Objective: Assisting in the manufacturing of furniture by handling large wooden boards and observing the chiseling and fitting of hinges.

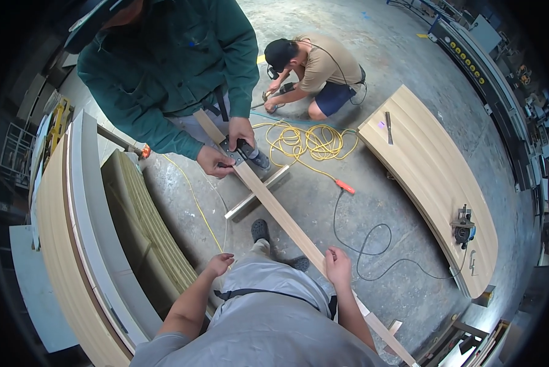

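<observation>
A long, narrow wooden board point(280, 214) runs diagonally from the person in front of me down past my right side. My right hand point(337, 265) grips its edge near my hip, the fingertips partly hidden. Off to the left, my left hand point(219, 264) hovers with loosely extended fingers and nothing in it. At the board's far part, a co-worker in a green jacket point(170, 79) has both hands on a dark metal plate with holes point(233, 153) lying against the board. A short wooden crosspiece point(257, 192) lies under the board.
Curved wooden panels point(73, 244) stand at left. Right, a curved wooden tabletop point(433, 177) carries a chisel-like tool point(389, 127) and a router-like power tool point(463, 226). Yellow cord point(311, 144) and a dark cable point(372, 252) cross the floor. Another person point(317, 73) crouches beyond.
</observation>
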`<state>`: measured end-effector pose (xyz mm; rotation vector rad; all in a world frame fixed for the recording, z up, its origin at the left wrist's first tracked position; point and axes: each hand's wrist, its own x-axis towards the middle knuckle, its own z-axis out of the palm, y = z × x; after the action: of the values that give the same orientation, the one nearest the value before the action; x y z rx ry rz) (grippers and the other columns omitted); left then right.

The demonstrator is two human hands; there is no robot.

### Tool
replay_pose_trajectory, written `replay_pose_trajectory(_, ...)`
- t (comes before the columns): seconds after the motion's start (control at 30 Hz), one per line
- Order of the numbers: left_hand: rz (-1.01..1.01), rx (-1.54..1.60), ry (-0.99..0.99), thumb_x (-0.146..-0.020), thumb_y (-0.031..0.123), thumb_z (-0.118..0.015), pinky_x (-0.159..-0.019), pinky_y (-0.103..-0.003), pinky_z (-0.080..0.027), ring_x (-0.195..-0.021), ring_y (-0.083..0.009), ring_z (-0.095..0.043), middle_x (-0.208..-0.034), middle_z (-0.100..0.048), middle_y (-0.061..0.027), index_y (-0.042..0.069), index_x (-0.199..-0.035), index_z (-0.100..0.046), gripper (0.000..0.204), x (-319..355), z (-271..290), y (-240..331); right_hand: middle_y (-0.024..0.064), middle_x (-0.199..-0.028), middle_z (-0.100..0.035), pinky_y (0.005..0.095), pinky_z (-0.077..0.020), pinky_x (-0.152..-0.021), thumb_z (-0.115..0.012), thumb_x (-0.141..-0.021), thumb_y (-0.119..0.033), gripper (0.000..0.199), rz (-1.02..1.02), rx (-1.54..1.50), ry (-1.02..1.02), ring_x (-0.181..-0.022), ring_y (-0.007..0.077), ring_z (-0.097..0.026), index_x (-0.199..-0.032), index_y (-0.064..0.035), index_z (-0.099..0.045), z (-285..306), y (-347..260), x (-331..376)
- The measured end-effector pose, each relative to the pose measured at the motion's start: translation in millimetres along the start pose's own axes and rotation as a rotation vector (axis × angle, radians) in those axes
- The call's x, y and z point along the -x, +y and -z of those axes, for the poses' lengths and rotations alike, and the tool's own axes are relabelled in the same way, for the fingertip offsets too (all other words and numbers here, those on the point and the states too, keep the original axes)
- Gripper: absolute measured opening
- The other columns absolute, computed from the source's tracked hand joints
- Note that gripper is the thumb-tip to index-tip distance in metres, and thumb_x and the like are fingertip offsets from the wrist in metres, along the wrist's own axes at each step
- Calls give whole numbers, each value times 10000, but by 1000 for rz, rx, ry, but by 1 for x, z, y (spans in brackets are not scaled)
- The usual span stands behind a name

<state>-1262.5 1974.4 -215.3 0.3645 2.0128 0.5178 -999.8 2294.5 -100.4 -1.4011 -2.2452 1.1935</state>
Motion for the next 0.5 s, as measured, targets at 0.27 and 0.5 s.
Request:
replay_pose_trajectory(0.27,-19,-27,1,-863,276,-532,-817,-308,-465,-852,-183,-599,-1008,-647,-111,53,-1194,-564,401,1,0,3,178,-881,-635,337,-505,-675,-582,-829,-170,230,-16,18,-4,-727,259,-641,-967,9,-623,0,-2,2)
replay_pose_trajectory(0.5,-6,-28,7,-864,279,-533,-820,-309,-464,-855,-187,-602,-1007,-647,-112,55,-1194,-564,400,5,2,5,174,-886,-630,363,-499,-701,-573,-829,-194,226,-39,-2,-11,-744,283,-636,-947,-11,-636,-2,-1,3)
